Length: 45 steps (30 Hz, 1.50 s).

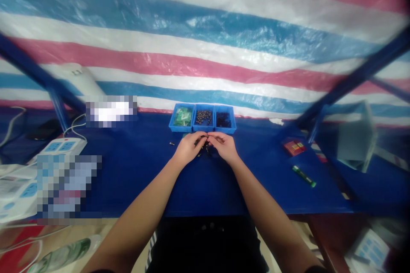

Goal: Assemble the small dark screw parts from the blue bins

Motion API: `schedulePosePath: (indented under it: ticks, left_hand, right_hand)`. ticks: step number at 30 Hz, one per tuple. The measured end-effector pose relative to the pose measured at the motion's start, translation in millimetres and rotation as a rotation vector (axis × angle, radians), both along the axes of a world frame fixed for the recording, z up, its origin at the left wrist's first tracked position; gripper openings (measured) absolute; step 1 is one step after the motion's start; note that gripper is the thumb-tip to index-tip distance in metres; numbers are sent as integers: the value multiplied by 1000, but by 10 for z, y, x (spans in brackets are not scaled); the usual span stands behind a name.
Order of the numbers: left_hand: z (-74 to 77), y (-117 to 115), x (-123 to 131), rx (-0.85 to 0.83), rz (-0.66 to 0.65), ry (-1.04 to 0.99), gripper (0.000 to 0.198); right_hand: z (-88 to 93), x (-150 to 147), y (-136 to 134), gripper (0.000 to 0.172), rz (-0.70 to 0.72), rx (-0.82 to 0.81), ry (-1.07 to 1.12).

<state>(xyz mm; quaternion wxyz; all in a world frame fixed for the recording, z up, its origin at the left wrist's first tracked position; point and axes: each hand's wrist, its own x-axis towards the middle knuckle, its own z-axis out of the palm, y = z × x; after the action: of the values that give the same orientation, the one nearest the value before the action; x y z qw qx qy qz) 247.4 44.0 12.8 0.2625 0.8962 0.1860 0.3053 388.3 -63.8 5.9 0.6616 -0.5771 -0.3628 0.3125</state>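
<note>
My left hand and my right hand meet over the blue table, fingertips pinched together around something small and dark that I cannot make out. Under and between them lie several small black and brass-coloured parts. Just beyond my fingers stand three joined blue bins. The left bin holds green pieces, perhaps small boards or packets. Brass-and-dark small parts fill the middle one, and black small parts the right one. A single small metallic part lies left of my left hand.
A white power strip with cables lies at the left. On the right are a red box and a green tube. Blue frame bars slant up at both sides, before a striped plastic sheet.
</note>
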Motion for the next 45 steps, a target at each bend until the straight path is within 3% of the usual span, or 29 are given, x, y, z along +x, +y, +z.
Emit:
schedulePosePath:
  ticks: [45]
  left_hand:
    - [-11,-5,4,-101,12,12,24]
  right_hand:
    - [-38,-36,25,33,33,12,27]
